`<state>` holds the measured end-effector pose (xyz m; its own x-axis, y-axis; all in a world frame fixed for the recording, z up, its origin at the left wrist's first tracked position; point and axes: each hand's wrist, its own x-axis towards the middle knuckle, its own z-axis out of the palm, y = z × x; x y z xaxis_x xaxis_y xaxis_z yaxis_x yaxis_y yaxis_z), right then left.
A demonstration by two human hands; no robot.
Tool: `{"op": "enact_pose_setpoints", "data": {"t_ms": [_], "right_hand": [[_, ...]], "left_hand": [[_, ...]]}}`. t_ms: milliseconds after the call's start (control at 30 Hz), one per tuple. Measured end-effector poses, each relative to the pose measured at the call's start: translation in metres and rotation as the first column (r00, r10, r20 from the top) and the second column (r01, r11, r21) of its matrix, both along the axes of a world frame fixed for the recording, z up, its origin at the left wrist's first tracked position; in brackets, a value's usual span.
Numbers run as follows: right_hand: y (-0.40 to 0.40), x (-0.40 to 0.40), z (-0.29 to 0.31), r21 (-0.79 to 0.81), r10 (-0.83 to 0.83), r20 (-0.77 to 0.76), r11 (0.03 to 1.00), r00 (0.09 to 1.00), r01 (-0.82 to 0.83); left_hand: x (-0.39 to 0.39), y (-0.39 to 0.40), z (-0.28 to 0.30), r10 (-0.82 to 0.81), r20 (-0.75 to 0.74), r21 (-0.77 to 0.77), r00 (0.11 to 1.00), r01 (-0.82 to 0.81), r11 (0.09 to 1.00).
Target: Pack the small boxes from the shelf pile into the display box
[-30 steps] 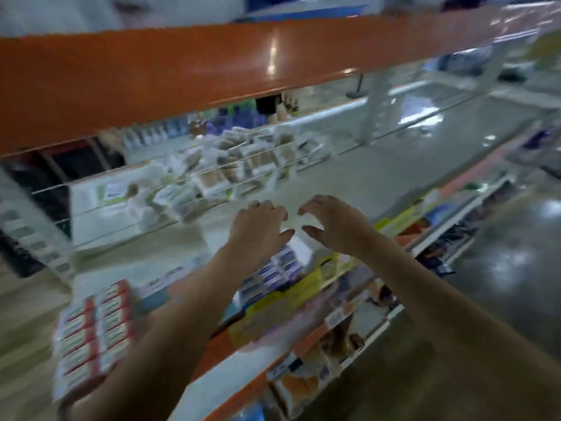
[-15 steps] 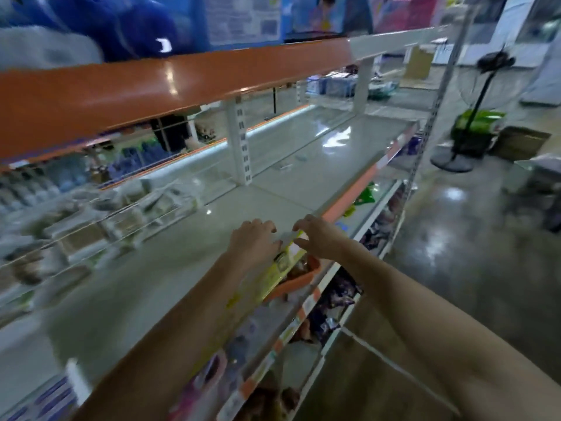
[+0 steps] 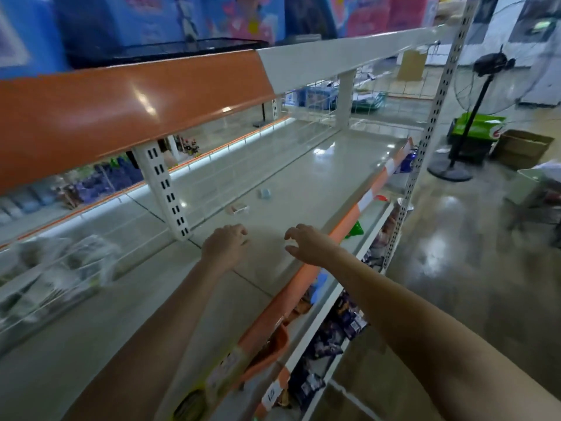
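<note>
While my left hand (image 3: pixel 225 247) and right hand (image 3: pixel 306 244) hover over the shelf (image 3: pixel 303 189), each grip loosely curled and empty, two small boxes (image 3: pixel 238 209) lie at twelve o'clock.

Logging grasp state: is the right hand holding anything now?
No. The right hand hovers over the shelf, fingers loosely curled around nothing.

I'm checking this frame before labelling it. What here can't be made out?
- Head view: pile at left, smeared by motion blur; single boxes unreadable.
- Two small items on the shelf: too small to identify.
- Left hand: its back hides the fingertips.
- Yellow pack at bottom: blurred, cut off.
</note>
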<state>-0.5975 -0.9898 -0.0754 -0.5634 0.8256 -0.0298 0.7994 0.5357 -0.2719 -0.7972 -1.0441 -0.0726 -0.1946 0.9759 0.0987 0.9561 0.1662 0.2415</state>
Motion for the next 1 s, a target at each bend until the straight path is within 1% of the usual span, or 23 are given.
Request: {"op": "enact_pose_setpoints", "data": {"t_ms": [167, 300, 400, 467, 500, 600, 667, 733, 833, 900, 933, 967, 1000], "right_hand": [[0.073, -0.005, -0.008, 0.008, 0.068, 0.004, 0.998, 0.998, -0.068], [0.140, -0.018, -0.010, 0.016, 0.178, 0.019, 0.984, 0.984, -0.179], [0.183, -0.028, -0.010, 0.036, 0.245, 0.007, 0.969, 0.969, -0.245], [0.207, -0.036, -0.010, 0.051, 0.295, -0.014, 0.954, 0.955, -0.294], [0.217, -0.041, -0.009, 0.066, 0.329, -0.018, 0.943, 0.944, -0.327], [0.242, -0.053, -0.008, 0.099, 0.452, -0.007, 0.888, 0.892, -0.449], [0.253, -0.060, -0.010, 0.091, 0.539, 0.016, 0.838, 0.842, -0.538], [0.262, -0.066, -0.013, 0.072, 0.603, 0.033, 0.794, 0.797, -0.604], [0.271, -0.075, -0.016, 0.056, 0.633, 0.033, 0.771, 0.773, -0.634], [0.275, -0.080, -0.016, 0.045, 0.638, 0.012, 0.769, 0.770, -0.638], [0.276, -0.083, -0.016, 0.044, 0.644, -0.001, 0.764, 0.765, -0.644], [0.276, -0.085, -0.016, 0.044, 0.658, -0.011, 0.753, 0.753, -0.657], [0.274, -0.087, -0.015, 0.047, 0.680, -0.016, 0.733, 0.733, -0.679]], "left_hand": [[-0.010, 0.048, -0.018, 0.119, 0.056, 0.014, 0.991, -0.120, 0.993], [-0.020, 0.084, -0.024, 0.243, 0.074, 0.066, 0.967, -0.248, 0.967], [-0.027, 0.107, -0.027, 0.299, 0.036, 0.062, 0.954, -0.301, 0.952], [-0.028, 0.121, -0.028, 0.373, 0.027, 0.049, 0.927, -0.374, 0.926], [-0.029, 0.126, -0.028, 0.408, 0.021, 0.034, 0.913, -0.409, 0.912], [-0.032, 0.137, -0.030, 0.445, -0.003, -0.043, 0.896, -0.445, 0.895], [-0.032, 0.140, -0.030, 0.482, 0.013, -0.057, 0.876, -0.480, 0.875], [-0.028, 0.140, -0.031, 0.490, 0.039, -0.034, 0.871, -0.489, 0.872], [-0.015, 0.129, -0.031, 0.509, 0.228, 0.071, 0.830, -0.536, 0.841], [-0.009, 0.119, -0.030, 0.508, 0.351, 0.076, 0.787, -0.564, 0.822], [-0.007, 0.113, -0.029, 0.522, 0.412, 0.057, 0.747, -0.592, 0.804], [-0.005, 0.107, -0.027, 0.522, 0.507, 0.039, 0.686, -0.623, 0.781], [-0.002, 0.099, -0.025, 0.498, 0.626, 0.021, 0.600, -0.651, 0.759]]}}
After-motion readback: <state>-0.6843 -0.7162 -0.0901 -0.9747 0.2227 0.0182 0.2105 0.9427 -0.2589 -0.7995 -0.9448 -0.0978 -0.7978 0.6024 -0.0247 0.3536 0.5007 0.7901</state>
